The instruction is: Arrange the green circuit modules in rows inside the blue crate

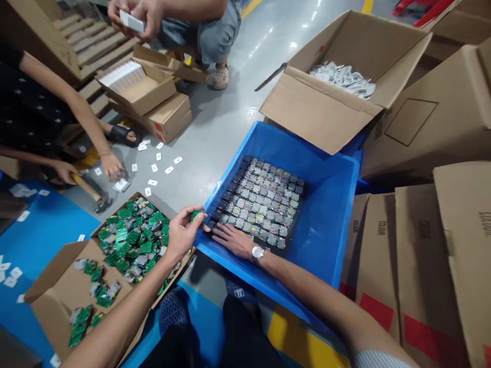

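My left hand (183,230) pinches a small green circuit board (197,214) at the near left rim of a blue plastic bin (326,204). Inside the bin, my right hand (232,239) lies with its fingers stretched out at the near left edge of several rows of small grey modules (264,197). What lies under its fingertips is hidden. Left of the bin, an open cardboard box (61,278) is heaped with loose green circuit boards (132,237) carrying grey parts; a few more rest on its flap.
A carton of white plastic parts (341,79) stands behind the bin, and tall cartons (425,266) line the right. At left, a co-worker's hands hold a hammer (90,191) and touch a white piece (121,185). White plates litter the floor. Another person crouches behind, holding a white block (131,21).
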The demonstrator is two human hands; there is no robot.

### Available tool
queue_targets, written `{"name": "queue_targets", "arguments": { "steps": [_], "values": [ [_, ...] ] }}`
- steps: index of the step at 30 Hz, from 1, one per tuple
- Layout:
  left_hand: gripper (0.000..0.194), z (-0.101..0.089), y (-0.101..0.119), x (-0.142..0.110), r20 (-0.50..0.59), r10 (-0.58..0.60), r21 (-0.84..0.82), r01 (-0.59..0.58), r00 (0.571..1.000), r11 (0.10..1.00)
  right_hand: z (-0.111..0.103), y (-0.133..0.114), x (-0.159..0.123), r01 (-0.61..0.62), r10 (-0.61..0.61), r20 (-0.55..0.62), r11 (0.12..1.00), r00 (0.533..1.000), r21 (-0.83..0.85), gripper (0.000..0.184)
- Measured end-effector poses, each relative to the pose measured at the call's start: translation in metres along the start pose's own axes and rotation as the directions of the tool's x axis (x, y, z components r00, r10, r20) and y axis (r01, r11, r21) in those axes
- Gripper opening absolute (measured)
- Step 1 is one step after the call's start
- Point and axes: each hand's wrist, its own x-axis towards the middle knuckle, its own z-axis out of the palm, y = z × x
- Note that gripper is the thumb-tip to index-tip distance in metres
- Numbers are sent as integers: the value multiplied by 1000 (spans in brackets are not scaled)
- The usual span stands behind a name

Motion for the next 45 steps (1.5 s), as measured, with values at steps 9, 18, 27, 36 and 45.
{"name": "queue_targets", "arguments": {
  "steps": [9, 18, 27, 36, 45],
  "values": [
    [46, -9, -10, 6, 9, -78, -39, 78, 997, 996, 18, 20, 33, 21, -29, -71, 994, 997, -107, 50],
    [45, -9, -11, 5, -11, -59, 9, 59, 998, 998, 24, 18, 35, 29, -48, -106, 985, 993, -171, 47],
    [41, -8, -8, 5, -32, -51, -22, 51, 998, 998, 9, 34, 26, -96, 78, -178, 991, 981, -91, 48],
    [38, -6, -7, 5, -52, -40, -21, 39, 998, 999, 14, 34, -11, -47, 37, -106, 995, 994, -89, 52],
    [38, -7, -9, 5, -44, -28, -9, 28, 999, 1000, 9, 33, -23, -15, 15, -7, 998, 1000, -56, 56]
  ]
}}
